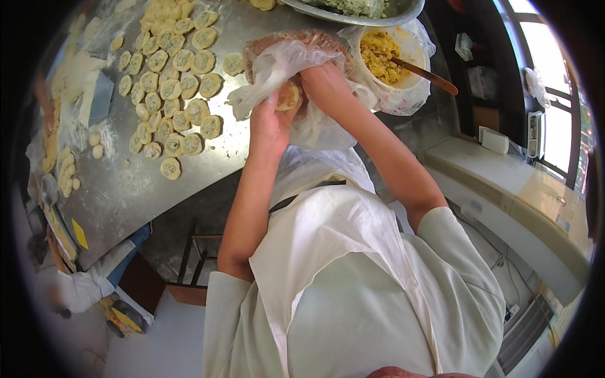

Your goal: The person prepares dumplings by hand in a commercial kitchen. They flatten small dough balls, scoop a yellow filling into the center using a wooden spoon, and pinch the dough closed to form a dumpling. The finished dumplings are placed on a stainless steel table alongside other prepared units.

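Note:
My left hand [272, 120] holds a round dough piece [287, 97] with a brownish-yellow face, just at the mouth of a clear plastic bag [283, 61]. Behind and under the loose plastic lies a crumbly reddish-brown mass [276, 40]. My right hand [321, 78] reaches in at the bag beside the dough piece. Its fingers are hidden, so what they grip does not show. Left of the bag, many small dough rounds with greenish filling [170, 90] lie on the steel table [189, 175], the nearest one [234, 64] almost touching the plastic.
A plastic-lined white tub [416, 52] holds yellow filling [380, 54] and a wooden-handled tool [427, 76]. Beyond it stands a metal bowl [350, 16] of pale green shreds. Floury dough balls [66, 172] and a blue-grey box [100, 99] are at left. Another person [90, 288] sits by the table.

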Demonstrator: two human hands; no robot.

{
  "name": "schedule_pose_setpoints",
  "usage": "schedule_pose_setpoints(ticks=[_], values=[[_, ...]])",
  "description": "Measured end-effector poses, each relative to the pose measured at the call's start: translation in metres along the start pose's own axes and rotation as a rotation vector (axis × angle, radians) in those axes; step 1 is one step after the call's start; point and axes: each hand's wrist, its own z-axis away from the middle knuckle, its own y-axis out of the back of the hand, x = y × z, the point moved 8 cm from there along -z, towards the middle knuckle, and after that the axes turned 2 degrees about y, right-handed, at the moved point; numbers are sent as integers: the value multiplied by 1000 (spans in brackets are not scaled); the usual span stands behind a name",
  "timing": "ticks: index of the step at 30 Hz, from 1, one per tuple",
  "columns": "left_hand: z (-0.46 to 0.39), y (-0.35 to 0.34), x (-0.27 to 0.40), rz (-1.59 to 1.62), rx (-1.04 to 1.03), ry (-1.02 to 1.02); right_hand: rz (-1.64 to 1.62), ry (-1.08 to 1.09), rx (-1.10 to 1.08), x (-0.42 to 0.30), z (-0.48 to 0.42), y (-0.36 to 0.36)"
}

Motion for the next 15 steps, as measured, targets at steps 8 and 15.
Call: schedule_pose_setpoints(ticks=[8, 15], values=[[1, 3, 5, 24, 56, 122, -89, 30, 46, -4, 1, 0], [-5, 0, 0, -18, -16, 226, -805, -459, -49, 4, 23, 26]])
